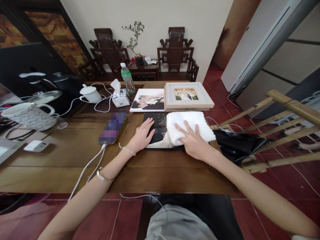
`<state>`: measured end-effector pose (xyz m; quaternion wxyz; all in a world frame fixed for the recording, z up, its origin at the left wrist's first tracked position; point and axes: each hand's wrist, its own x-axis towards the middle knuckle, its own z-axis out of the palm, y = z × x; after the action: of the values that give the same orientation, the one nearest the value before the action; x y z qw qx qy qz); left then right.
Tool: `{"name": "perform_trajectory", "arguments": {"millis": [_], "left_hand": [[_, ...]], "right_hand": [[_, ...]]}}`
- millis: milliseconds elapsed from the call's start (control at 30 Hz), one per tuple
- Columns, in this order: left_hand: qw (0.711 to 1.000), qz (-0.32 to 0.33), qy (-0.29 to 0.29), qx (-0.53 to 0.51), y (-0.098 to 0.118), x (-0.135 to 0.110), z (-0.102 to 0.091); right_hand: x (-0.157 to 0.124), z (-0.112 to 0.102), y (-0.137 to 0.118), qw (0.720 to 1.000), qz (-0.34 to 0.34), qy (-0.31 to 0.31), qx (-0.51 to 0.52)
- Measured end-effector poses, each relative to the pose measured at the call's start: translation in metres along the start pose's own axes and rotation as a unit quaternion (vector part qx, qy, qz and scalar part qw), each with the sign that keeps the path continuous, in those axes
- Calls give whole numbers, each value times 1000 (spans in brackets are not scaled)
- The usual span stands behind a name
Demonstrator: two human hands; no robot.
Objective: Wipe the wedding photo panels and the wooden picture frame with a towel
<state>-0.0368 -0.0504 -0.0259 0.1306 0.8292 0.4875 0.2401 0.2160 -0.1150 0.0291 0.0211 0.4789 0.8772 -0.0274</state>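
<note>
A dark photo print (158, 128) lies flat on the wooden table (75, 156) in front of me. My left hand (142, 136) rests flat on its left edge with the fingers spread. My right hand (193, 142) presses flat on a folded white towel (192, 126) that covers the right part of the print. Beyond it lie a second photo print (148, 100) and a pale wooden picture frame (188, 95) with a small photo inside.
A tissue box (120, 96), a green bottle (127, 79), a white teapot (90, 94), a patterned mug (30, 116) and white cables (85, 173) occupy the left of the table. A black bag (237, 143) and a bamboo rack (280, 133) are on the right. Carved chairs (176, 53) stand behind.
</note>
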Motion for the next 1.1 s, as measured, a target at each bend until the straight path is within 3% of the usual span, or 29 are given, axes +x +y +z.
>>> {"name": "perform_trajectory", "arguments": {"millis": [167,300,633,733,833,1100], "left_hand": [[1000,-3,2,0,0,0,2],[1000,-5,8,-2,-1,0,3],[1000,7,11,-7,-8,1,6],[1000,9,9,-7,-8,1,5],[1000,8,10,-9,-7,1,6],[1000,6,15,-8,-6,1,6]], "right_hand": [[-44,10,-33,999,-47,-5,18],[-49,5,-35,998,-49,-20,24],[57,-6,-3,1000,-2,17,15],[69,-3,-2,999,6,35,4],[53,4,-12,1000,1,26,10],[-40,11,-60,996,-69,-4,57]]}}
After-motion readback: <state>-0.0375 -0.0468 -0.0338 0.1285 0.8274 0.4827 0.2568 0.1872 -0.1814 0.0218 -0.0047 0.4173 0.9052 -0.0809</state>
